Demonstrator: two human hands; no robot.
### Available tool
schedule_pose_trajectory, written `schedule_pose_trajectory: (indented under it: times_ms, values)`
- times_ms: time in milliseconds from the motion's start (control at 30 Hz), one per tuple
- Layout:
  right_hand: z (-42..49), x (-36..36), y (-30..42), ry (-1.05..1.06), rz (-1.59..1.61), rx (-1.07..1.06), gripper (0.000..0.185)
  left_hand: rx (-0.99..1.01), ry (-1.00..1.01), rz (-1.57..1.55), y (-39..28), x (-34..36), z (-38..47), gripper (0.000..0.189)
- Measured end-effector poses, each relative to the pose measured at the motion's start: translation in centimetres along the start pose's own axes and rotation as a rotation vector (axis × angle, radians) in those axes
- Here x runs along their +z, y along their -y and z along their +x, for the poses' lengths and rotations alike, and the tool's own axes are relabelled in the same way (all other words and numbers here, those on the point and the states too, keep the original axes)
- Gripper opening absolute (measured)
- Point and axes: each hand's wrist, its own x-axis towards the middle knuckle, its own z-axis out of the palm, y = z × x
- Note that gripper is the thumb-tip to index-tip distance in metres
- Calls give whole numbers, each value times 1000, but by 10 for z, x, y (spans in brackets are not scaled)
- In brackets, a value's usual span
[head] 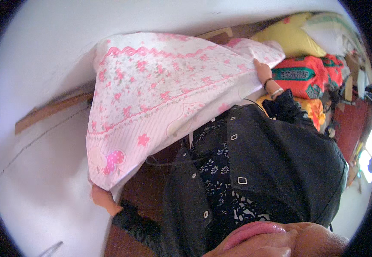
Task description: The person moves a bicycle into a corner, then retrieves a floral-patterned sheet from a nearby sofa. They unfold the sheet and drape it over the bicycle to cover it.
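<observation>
A white cloth with pink flowers and butterfly-like prints is spread in front of my body, between my two hands. My left hand is closed on its lower left corner. At the upper right, my right hand grips the cloth's edge, with a dark bracelet and a light band on the wrist. Part of the cloth extends past the right hand towards the stacked sacks. The lower edge hangs near the front of my black jacket. The fingertips of both hands are partly hidden by the cloth.
A white wall and a brown wooden strip lie beyond the cloth. Beside my right arm are red printed bags, a yellow sack and a white sack. An orange-yellow bag lies below them, near a dark red surface.
</observation>
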Motion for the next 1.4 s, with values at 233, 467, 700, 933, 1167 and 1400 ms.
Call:
schedule_pose_trajectory:
  times_ms: [233, 467, 700, 933, 1167, 1400]
  values:
    - [-10, 24, 3, -148, 188, 79, 67, -91, -116, -16, -5, -8, 6, 41]
    - [4, 34, -23, -114, 96, 58, 72, -43, -226, 30, 7, 19, -6, 58]
    - [-21, 20, -1, -227, 176, 53, 71, -144, -267, -329, 32, 27, -29, 58]
    - [-60, 38, 18, -427, -239, -676, 68, -280, -456, -506, 10, 13, -48, 54]
    - [-24, 55, 14, -451, -267, -639, 71, -343, -796, -1031, -42, -14, -64, 36]
    - [-29, 64, 52, -456, -353, -643, 76, -108, -598, -1672, -93, -23, -111, 22]
